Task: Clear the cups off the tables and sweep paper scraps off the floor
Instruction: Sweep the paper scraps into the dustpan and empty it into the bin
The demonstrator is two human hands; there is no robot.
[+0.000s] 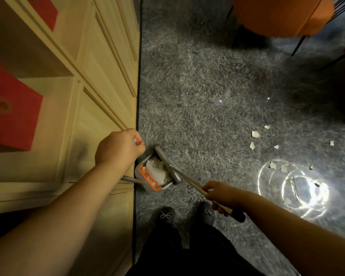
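Observation:
My left hand (pixel 119 147) grips the top of the metal handle of a grey dustpan (pixel 145 186) with an orange comb edge. The pan stands on the speckled floor beside the wooden cabinet and holds white crumpled paper (pixel 157 170). My right hand (pixel 220 194) grips the wooden stick of a broom (pixel 189 181), whose grey head (pixel 164 157) lies across the pan's mouth. Several white paper scraps (pixel 255 134) lie scattered on the floor to the right, some near a bright light reflection. No cups are in view.
A tall wooden shelf cabinet (pixel 100 76) with red boxes (pixel 12 114) fills the left. An orange chair (pixel 279 14) on thin black legs stands at the top right. My two dark shoes (pixel 166 215) are just below the dustpan. Open grey floor (pixel 197 86) lies ahead.

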